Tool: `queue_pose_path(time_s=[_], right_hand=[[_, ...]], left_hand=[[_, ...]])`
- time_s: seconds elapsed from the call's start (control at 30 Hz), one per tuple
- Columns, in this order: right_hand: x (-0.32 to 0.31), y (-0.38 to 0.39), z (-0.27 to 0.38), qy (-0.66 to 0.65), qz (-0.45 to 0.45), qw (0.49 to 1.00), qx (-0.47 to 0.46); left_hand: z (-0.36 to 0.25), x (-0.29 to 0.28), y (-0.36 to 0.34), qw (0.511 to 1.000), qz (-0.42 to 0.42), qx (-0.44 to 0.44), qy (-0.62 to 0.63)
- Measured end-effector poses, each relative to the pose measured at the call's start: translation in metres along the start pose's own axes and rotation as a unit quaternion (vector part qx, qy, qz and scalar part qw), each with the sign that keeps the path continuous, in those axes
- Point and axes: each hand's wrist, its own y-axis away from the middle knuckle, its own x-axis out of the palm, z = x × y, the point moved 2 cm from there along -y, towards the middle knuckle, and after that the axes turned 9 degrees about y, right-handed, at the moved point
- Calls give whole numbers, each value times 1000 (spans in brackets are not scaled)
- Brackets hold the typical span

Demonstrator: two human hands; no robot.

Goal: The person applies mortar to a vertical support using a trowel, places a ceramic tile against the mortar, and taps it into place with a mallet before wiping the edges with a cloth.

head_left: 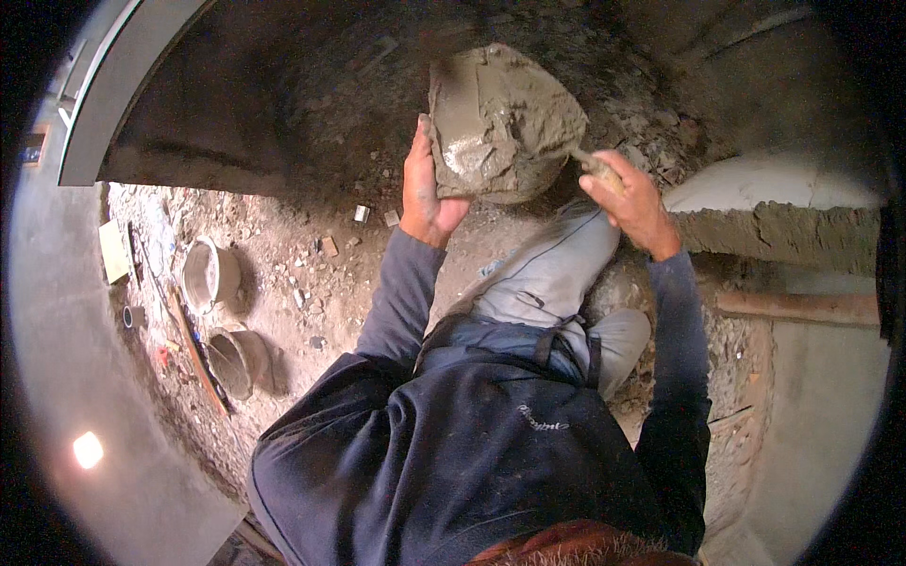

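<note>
A thick mass of wet grey mortar sits in front of me on a base hidden beneath it. Its left side is straight and the rest is rounded and lumpy. My left hand grips the lower left corner, thumb up along the side, other fingers underneath and mostly out of sight. In my right hand is the handle of a trowel, fingers closed round it. The trowel's neck meets the right edge of the mortar; its blade cannot be made out there.
Rubble covers the ground. To the left stand a pale bucket and a darker bucket, beside a wooden stick. A mortar-coated ledge and a brown pipe-like bar are on the right. A dark overhang lies ahead.
</note>
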Motion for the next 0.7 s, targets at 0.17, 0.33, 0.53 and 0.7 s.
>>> queue_pose_path(time_s=[0.17, 0.33, 0.53, 0.7], right_hand=[[17, 22, -5, 22, 25, 999, -20], [15, 40, -7, 92, 46, 992, -76], [8, 58, -8, 29, 0, 999, -36], [-6, 66, -30, -102, -128, 986, -12]], left_hand=[[-13, -4, -8, 996, 26, 80, -15], [-22, -3, -8, 988, 36, 138, -54], [-30, -3, -12, 990, 89, 110, -23], [-39, -9, -4, 992, 101, 68, 10]])
